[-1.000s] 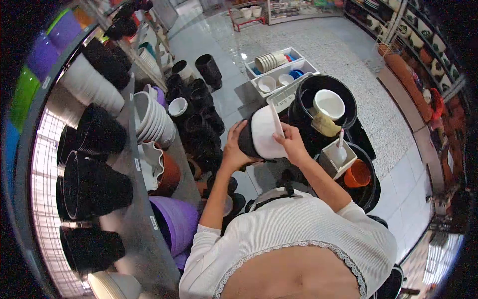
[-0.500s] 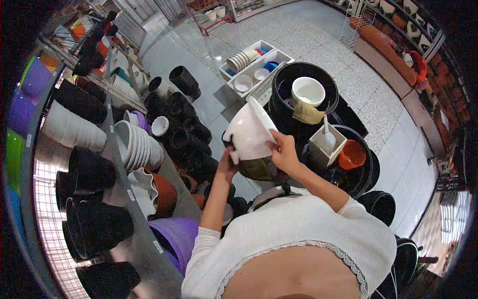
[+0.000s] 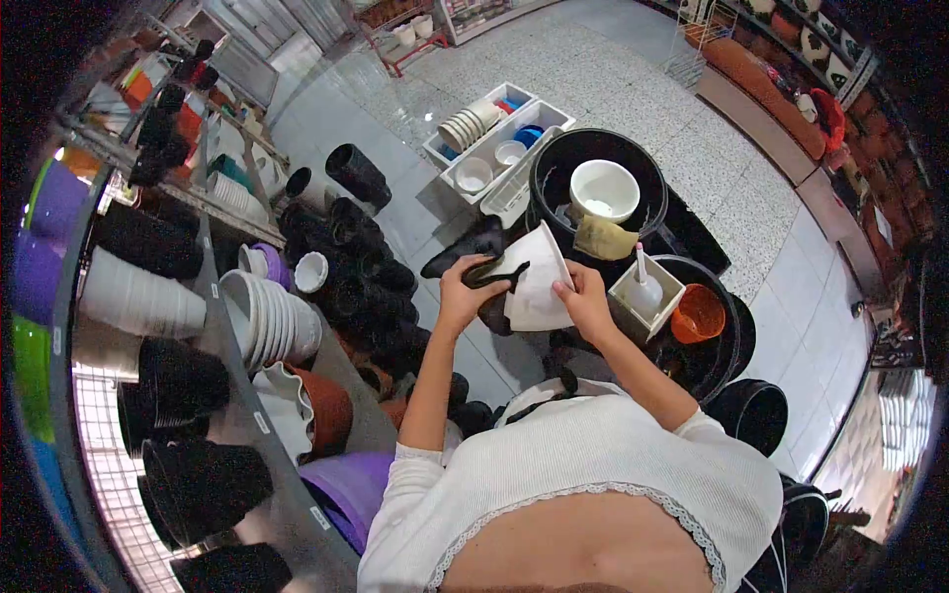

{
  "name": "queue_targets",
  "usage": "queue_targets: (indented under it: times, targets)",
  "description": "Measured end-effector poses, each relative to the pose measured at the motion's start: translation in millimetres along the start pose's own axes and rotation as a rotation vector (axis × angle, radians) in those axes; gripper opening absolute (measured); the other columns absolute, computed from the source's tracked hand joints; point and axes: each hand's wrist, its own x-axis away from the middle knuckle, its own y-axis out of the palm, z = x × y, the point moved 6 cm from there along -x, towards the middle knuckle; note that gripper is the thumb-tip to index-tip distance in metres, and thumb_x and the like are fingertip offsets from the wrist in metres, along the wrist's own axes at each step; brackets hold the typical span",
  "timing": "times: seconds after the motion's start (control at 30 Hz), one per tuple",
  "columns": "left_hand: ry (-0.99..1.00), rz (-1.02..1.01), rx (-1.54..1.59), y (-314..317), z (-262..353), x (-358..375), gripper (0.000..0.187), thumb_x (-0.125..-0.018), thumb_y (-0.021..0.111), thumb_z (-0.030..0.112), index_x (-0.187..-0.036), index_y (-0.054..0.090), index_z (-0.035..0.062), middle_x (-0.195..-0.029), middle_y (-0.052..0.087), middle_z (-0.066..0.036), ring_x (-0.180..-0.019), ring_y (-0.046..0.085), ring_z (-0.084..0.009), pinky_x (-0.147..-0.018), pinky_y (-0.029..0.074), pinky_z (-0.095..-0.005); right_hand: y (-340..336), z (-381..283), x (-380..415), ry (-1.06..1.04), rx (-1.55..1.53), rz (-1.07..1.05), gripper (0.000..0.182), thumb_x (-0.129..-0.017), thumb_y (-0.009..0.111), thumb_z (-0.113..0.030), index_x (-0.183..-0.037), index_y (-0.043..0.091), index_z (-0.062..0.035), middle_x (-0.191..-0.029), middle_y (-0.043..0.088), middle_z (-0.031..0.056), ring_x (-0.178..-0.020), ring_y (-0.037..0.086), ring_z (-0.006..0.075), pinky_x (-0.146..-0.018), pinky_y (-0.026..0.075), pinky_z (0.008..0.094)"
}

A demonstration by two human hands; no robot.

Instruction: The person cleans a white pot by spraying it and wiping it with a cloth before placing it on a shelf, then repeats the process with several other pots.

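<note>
My right hand (image 3: 585, 296) grips a white plastic pot (image 3: 539, 287) by its near edge and holds it tilted in front of my chest. My left hand (image 3: 460, 289) is closed around a dark cloth (image 3: 491, 271) that lies against the pot's upper left side. Both hands are held above the floor, just left of a large black tub (image 3: 550, 174).
The black tub holds a white pot (image 3: 603, 189) and a yellowish rag (image 3: 604, 238). Beside it are a white square box (image 3: 644, 294) with a bottle, and an orange pot (image 3: 699, 313). White crates (image 3: 494, 138) hold stacked cups. Black pots (image 3: 371, 272) crowd the floor, and shelves (image 3: 237, 395) of stacked pots stand on the left.
The white pot has come down from a raised tilt to chest height. My left hand has moved the dark cloth from under the pot to its upper side.
</note>
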Motion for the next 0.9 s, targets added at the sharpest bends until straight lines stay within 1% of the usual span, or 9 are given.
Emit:
queue_targets:
  times: [0.17,0.3,0.4,0.47,0.53,0.67,0.73,0.8,0.9]
  targets:
    - [-0.029,0.071,-0.052,53.0,-15.2,-73.2,0.024,-0.072,0.076,0.013,-0.087,0.068,-0.0041,-0.077,0.067,-0.007,-0.068,0.06,-0.0121,-0.066,0.048,-0.0263,-65.2,-0.7,-18.4,-0.055,0.36,0.195,0.034,-0.081,0.06,-0.006,-0.113,0.057,0.0061,-0.094,0.065,0.0212,-0.084,0.063,0.0326,-0.076,0.047,0.0363]
    - [-0.128,0.034,0.199,109.6,-31.6,-134.8,0.024,-0.074,0.075,0.012,-0.092,0.068,-0.0027,-0.078,0.067,-0.006,-0.067,0.061,-0.0123,-0.063,0.049,-0.0272,-139.7,11.5,-34.7,-0.119,0.427,0.466,0.041,-0.084,0.061,-0.013,-0.119,0.053,0.0061,-0.112,0.057,0.0238,-0.105,0.056,0.0316,-0.088,0.044,0.0376]
    - [-0.074,-0.053,0.267,155.9,-9.4,-165.8,0.034,-0.072,0.077,0.019,-0.096,0.067,-0.0035,-0.084,0.067,-0.01,-0.076,0.061,-0.0153,-0.071,0.048,-0.0288,-170.3,-37.8,-32.9,-0.2,0.487,0.632,0.038,-0.086,0.059,-0.01,-0.118,0.053,0.0077,-0.109,0.061,0.024,-0.098,0.061,0.0297,-0.088,0.045,0.0347]
    - [0.045,-0.067,0.051,173.4,28.2,-173.6,0.044,-0.072,0.076,0.026,-0.103,0.065,-0.0027,-0.09,0.067,-0.012,-0.082,0.062,-0.0172,-0.077,0.047,-0.03,-181.4,-53.2,-39.0,-0.272,0.357,0.644,0.03,-0.087,0.054,-0.001,-0.115,0.055,0.0061,-0.102,0.064,0.0211,-0.096,0.062,0.0207,-0.084,0.046,0.03]
    - [0.041,-0.109,-0.011,200.6,24.2,-190.5,0.053,-0.074,0.073,0.035,-0.11,0.062,-0.0018,-0.097,0.067,-0.016,-0.09,0.063,-0.0204,-0.083,0.045,-0.0312,-181.1,-73.5,-41.9,-0.131,0.428,0.623,0.031,-0.082,0.054,0.003,-0.113,0.059,0.0027,-0.102,0.064,0.0205,-0.095,0.062,0.02,-0.084,0.046,0.0298]
    - [-0.168,-0.264,0.329,229.0,-31.5,-198.0,0.056,-0.085,0.058,0.046,-0.126,0.053,0.0063,-0.122,0.056,-0.012,-0.113,0.052,-0.0234,-0.093,0.041,-0.033,-166.8,-75.1,-54.3,-0.463,0.728,0.509,0.035,-0.064,0.051,0.009,-0.096,0.064,-0.0021,-0.091,0.063,0.0162,-0.091,0.057,0.0343,-0.086,0.042,0.0407]
    - [-0.392,-0.291,0.453,197.8,-0.7,-164.9,0.06,-0.087,0.048,0.056,-0.133,0.046,0.0173,-0.13,0.049,-0.007,-0.118,0.047,-0.0235,-0.094,0.039,-0.0393,-142.7,-73.7,-66.6,-0.513,0.82,0.29,0.046,-0.058,0.051,0.009,-0.1,0.062,-0.0048,-0.096,0.061,0.0123,-0.098,0.054,0.0308,-0.095,0.034,0.0429]
    - [-0.38,-0.27,0.523,171.9,-7.4,-146.9,0.068,-0.084,0.039,0.067,-0.137,0.041,0.0246,-0.137,0.042,-0.002,-0.122,0.042,-0.0247,-0.093,0.037,-0.0473,-110.6,-70.4,-79.1,-0.549,0.91,0.076,0.053,-0.055,0.051,0.006,-0.105,0.062,-0.0072,-0.1,0.06,0.0087,-0.102,0.052,0.0284,-0.099,0.031,0.0443]
    - [-0.509,0.012,0.494,105.4,-20.1,-118.7,0.078,-0.079,0.04,0.073,-0.139,0.037,0.0241,-0.139,0.039,-0.004,-0.125,0.038,-0.0258,-0.091,0.039,-0.0513,-56.3,-80.8,-93.0,-0.62,0.842,-0.173,0.05,-0.057,0.052,0.008,-0.103,0.064,-0.0093,-0.103,0.061,0.0066,-0.104,0.053,0.0268,-0.1,0.029,0.0448]
